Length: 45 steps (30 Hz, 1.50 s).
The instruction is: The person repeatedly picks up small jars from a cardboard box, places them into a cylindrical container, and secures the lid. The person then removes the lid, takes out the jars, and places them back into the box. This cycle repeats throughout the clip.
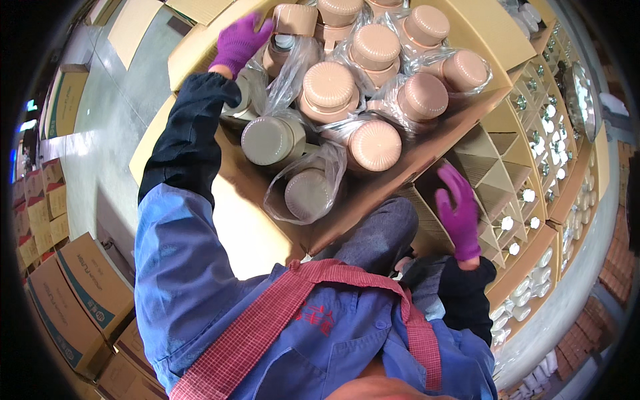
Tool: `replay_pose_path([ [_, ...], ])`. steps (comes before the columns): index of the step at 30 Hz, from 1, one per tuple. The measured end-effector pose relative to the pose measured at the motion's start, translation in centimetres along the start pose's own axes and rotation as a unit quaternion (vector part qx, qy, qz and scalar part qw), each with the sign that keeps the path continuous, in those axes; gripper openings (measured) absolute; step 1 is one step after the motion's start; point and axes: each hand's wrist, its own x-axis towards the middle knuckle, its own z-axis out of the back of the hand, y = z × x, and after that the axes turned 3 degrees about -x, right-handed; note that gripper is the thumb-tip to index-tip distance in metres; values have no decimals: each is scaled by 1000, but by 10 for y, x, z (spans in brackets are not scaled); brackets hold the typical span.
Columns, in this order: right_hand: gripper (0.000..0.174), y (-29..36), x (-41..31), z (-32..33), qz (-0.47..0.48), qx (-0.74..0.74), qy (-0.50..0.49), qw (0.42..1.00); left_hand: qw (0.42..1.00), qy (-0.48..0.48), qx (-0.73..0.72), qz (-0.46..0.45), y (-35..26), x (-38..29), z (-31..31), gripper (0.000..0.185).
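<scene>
A large open cardboard box [395,165] stands before me, filled with several pinkish-beige lidded jugs [327,85] and a few grey-green ones [267,141]. Their round caps have ribbed edges, and clear plastic bags [295,75] wrap many of them. My left hand [242,42], in a purple knit glove, is at the box's left side with fingers spread, close to a beige jug [295,20]; whether it touches is unclear. My right hand [457,210], gloved alike, is over a box with cardboard dividers [495,185], fingers apart and holding nothing.
Several divided cartons [545,125] at the right hold glass pieces with white and silver tops. White items fill a carton [525,295] lower right. Printed closed cartons [95,285] stack at lower left. Grey floor [120,65] runs along the left. My bent knee [380,230] is against the box.
</scene>
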Motion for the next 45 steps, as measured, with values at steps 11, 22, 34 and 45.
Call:
replay_pose_path([
  [11, 48, -6, -79, 28, -83, 6, 76, 994, 962, -99, 108, -231, 6, -71, -43, 49],
  [22, 45, -8, -157, 17, -112, -41, 101, 988, 936, 248, -242, -62, -3, -107, -106, 40],
  [34, 47, 10, -261, 4, -112, -83, 93, 986, 956, 258, -86, -109, -3, -105, -101, 44],
  [45, 44, 59, -259, -2, -168, 431, -153, 873, 900, -28, -393, -186, -226, -233, 280, 38],
])
